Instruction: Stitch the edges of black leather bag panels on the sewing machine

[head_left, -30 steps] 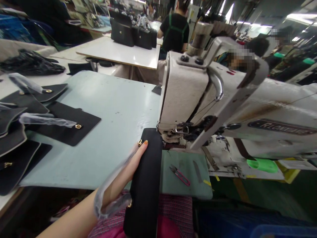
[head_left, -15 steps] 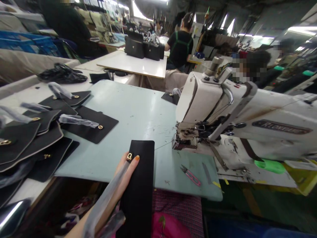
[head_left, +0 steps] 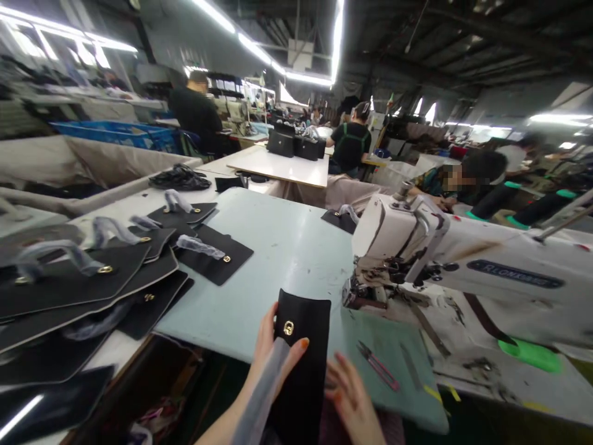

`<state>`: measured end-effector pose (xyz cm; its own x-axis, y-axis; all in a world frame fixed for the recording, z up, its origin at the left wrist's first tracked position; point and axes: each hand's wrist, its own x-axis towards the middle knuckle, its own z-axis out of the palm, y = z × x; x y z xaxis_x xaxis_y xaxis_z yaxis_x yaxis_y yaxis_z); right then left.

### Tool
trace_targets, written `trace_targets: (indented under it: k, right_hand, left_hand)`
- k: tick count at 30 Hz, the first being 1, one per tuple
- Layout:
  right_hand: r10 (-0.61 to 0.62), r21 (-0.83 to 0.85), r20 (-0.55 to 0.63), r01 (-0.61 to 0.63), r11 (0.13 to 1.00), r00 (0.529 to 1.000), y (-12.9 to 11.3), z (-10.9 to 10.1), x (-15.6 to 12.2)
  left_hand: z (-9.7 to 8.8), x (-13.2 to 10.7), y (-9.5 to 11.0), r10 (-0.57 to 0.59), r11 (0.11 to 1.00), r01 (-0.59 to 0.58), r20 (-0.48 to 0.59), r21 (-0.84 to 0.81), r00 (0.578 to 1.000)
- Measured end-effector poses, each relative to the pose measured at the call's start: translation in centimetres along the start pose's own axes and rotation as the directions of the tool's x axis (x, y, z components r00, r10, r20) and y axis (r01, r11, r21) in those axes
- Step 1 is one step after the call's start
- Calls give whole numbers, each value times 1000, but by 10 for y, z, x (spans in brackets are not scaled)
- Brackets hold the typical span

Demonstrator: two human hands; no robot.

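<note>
Just under the left hand's fingertip (head_left: 303,343), a black leather flap (head_left: 301,377)

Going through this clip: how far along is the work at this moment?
Done: black flap panels with gold clasps lie laid out on the pale blue table. In hand: one more panel, held by the left hand, clasp showing, with the right hand open beside it. Left: that panel lies off the sewing machine, and the panels remain loose, unlike the assembled black handbags on the far table.
</note>
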<state>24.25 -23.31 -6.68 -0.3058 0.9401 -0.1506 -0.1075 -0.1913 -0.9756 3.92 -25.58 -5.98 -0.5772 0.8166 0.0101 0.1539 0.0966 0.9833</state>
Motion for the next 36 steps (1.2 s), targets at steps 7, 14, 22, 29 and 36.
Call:
trace_targets:
  k: [7, 14, 22, 29, 36]
  right_hand:
    - [274, 184, 232, -318, 930, 934, -2, 95, 73]
    - [-231, -364, 40, 229, 903, 972, 9, 88, 184]
    - [-358, -779, 441, 549, 303, 823, 51, 66, 159]
    - [-409, -684, 208, 431, 589, 889, 35, 63, 159]
    - [-288, -355, -28, 260, 898, 957, 33, 63, 115]
  left_hand:
    - [-99, 38, -25, 181, 972, -164, -90, 167, 979]
    - [-177, 178, -36, 85, 996, -76, -421, 38, 903]
    - [-145, 262, -26, -71, 984, 9, -345, -180, 936]
    - [-71, 134, -41, -198, 970, 211, 114, -120, 974]
    - [-117, 43, -14, -39, 957, 58, -72, 284, 997]
